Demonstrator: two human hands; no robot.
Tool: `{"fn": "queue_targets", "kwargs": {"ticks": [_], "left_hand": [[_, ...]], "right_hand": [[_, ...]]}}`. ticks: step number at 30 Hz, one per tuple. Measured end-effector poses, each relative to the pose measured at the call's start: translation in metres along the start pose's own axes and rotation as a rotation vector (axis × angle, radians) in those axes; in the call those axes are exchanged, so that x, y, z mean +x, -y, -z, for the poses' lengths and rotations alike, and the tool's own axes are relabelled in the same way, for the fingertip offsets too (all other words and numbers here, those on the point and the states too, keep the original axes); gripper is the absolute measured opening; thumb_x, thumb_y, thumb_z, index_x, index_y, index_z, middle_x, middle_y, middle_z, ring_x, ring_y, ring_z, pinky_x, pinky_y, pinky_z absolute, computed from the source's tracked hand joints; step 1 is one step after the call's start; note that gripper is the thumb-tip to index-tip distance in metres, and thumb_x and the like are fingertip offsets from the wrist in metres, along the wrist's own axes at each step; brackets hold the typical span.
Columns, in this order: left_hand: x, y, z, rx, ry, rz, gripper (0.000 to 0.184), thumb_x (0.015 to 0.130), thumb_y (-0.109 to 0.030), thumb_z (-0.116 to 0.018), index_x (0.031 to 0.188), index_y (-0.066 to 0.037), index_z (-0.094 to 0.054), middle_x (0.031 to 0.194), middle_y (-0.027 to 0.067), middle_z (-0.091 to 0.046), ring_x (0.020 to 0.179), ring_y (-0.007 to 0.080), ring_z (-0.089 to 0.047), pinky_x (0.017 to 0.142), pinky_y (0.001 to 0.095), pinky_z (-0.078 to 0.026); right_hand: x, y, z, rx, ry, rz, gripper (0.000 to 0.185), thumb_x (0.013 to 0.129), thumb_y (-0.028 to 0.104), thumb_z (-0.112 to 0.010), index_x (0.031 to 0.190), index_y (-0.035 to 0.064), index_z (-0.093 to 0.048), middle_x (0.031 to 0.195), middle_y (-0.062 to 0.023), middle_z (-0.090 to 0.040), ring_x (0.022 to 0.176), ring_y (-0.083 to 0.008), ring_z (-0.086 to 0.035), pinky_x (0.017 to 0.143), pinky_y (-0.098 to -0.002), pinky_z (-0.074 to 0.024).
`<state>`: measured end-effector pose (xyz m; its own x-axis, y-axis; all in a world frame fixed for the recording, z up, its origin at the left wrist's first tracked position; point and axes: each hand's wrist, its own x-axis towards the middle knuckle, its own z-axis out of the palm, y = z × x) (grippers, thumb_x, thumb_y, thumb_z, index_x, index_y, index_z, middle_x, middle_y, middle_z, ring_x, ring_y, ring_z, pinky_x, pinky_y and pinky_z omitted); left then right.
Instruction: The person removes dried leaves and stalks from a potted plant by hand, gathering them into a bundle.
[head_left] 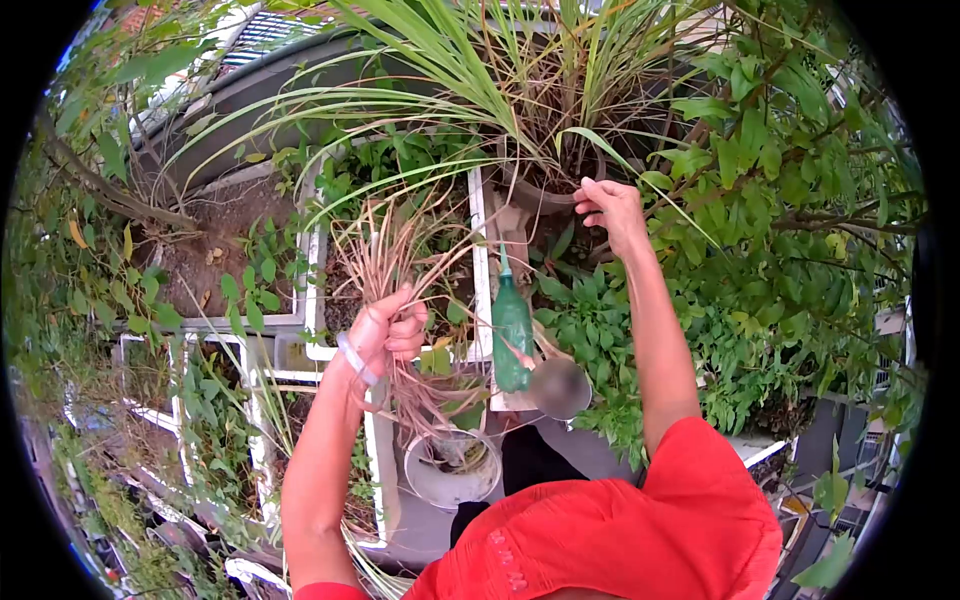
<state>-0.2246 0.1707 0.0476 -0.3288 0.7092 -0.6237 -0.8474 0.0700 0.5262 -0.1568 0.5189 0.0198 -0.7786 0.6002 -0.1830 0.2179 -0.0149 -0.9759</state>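
**A:** ok so I'm on the head cam feed from way over here, what am I looking at? go left to right

**B:** Far left I get a planter of brown soil, some green sprigs in it. Next is the left hand, clenched round a messy bunch of dry leaves. The tops fan out above the fist and the tails droop below, towards a pale bucket.

**A:** so how much is done?

**B:** Decent fistful collected, I'd say. The bucket has some scraps at the bottom, but I can't tell what they are from here, so I wouldn't count those.

**A:** and past that?

**B:** Green bottle, more or less upright, nozzle up. Right of it, further up, the big grass clump in its round pot. Plenty of brown strands there among the green blades, so by my read it's only partly cleaned out.

**A:** right hand?

**B:** Right hand is just beside the pot's rim, fingers curled in towards the thumb. Can't tell if there's a strand pinched in there. Beyond it, leafy branches fill my right edge.
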Motion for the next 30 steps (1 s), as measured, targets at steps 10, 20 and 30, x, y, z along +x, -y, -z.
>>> {"fn": "queue_targets", "kwargs": {"ticks": [10, 20, 30], "left_hand": [[-0.047, -0.001, -0.002, 0.057, -0.306, -0.116, 0.035, 0.086, -0.038, -0.046, 0.064, -0.011, -0.042, 0.044, -0.0063, -0.019, 0.036, 0.006, -0.018, 0.037, 0.0222, -0.014], [-0.037, -0.011, 0.026, 0.666, -0.428, -0.057, 0.036, 0.086, -0.035, -0.046, 0.068, -0.004, -0.05, 0.052, -0.0005, -0.042, 0.049, 0.0082, -0.037, 0.044, 0.0251, -0.031], [-0.149, -0.001, 0.083, 0.447, -0.62, 0.194, 0.026, 0.087, -0.027, -0.051, 0.072, -0.006, -0.046, 0.056, -0.0002, -0.043, 0.043, 0.0056, -0.034, 0.037, 0.0208, -0.023]], "right_hand": [[0.138, -0.09, -0.104, -1.623, 0.412, 1.197, 0.02, 0.072, 0.006, -0.05, 0.088, -0.0008, -0.06, 0.092, -0.0155, -0.058, 0.081, -0.0238, -0.058, 0.068, -0.0339, -0.0482], [0.174, -0.017, -0.077, -0.889, 0.25, 0.404, 0.049, 0.084, 0.018, -0.045, 0.129, 0.0073, -0.032, 0.118, -0.0258, -0.045, 0.11, -0.0345, -0.046, 0.091, -0.0344, -0.0368], [0.211, 0.015, -0.022, -0.093, 0.144, -0.111, 0.071, 0.082, 0.057, -0.039, 0.116, -0.0053, -0.044, 0.105, -0.021, -0.054, 0.092, -0.0239, -0.058, 0.073, -0.0308, -0.049]]}}
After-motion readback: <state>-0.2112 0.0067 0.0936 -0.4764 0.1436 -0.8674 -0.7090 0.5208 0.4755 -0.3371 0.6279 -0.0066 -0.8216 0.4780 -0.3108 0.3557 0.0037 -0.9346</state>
